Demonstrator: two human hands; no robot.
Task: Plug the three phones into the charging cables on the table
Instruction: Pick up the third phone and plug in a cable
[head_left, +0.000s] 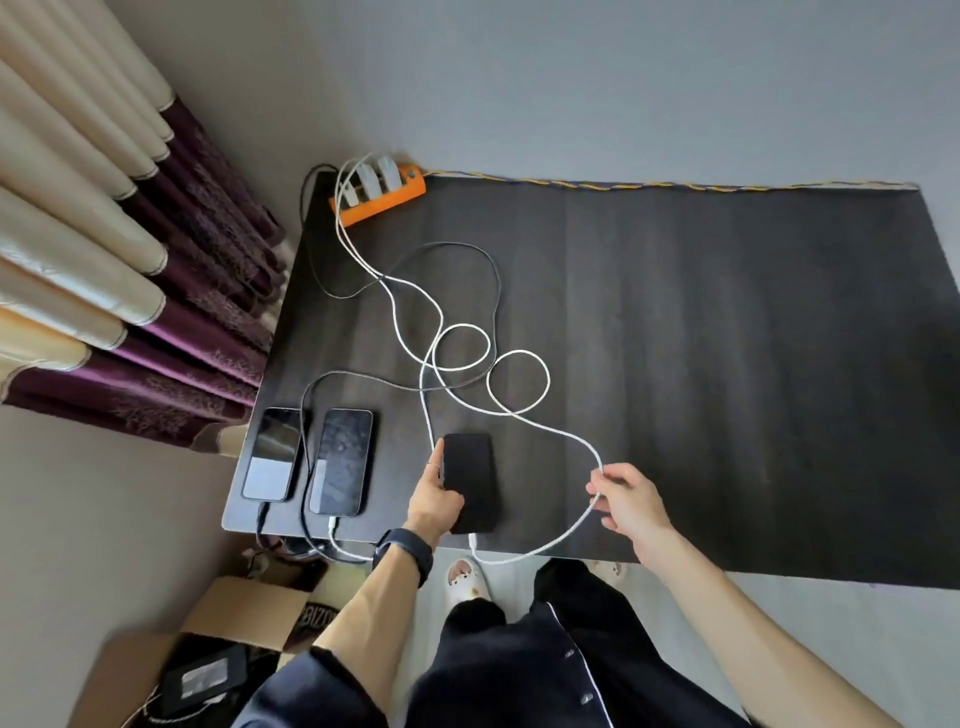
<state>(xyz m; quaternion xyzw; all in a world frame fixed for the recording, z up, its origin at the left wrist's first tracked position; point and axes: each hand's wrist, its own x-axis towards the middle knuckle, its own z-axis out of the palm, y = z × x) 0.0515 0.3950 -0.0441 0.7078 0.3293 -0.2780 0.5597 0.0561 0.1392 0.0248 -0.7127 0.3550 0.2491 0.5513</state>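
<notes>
At the far left of the frame hang cream and purple curtains (130, 291), and at lower left an open cardboard box (234, 623) sits on the floor. The dark table (727, 364) fills the middle, with an orange power strip (382, 200) at its upper left corner carrying 3 white chargers.

Along the near left edge lie 2 phones face up: the left phone (274, 454) with a dark cable at its bottom end, and the middle phone (343, 461) with a white plug in its bottom end. Just to their right the third phone (470, 480) lies dark on the table. The left hand (435, 501) rests flat against its left edge, fingers loosely spread, steadying rather than gripping. A white cable (540, 550) appears to enter its bottom end and loops off the table edge up to the right hand (626, 499), which pinches it narrowly between thumb and fingertips.

All 3 phones look connected, so the task seems nearly complete. The risk is the right hand tugging the looped cable: that could pull the plug loose or drag the phone toward the near edge. The cables cross in several loops mid-table and could snag.

The third phone's connector is too small to confirm as seated. The left phone's cable drops out of sight below the table. No screen shows a charging sign.
</notes>
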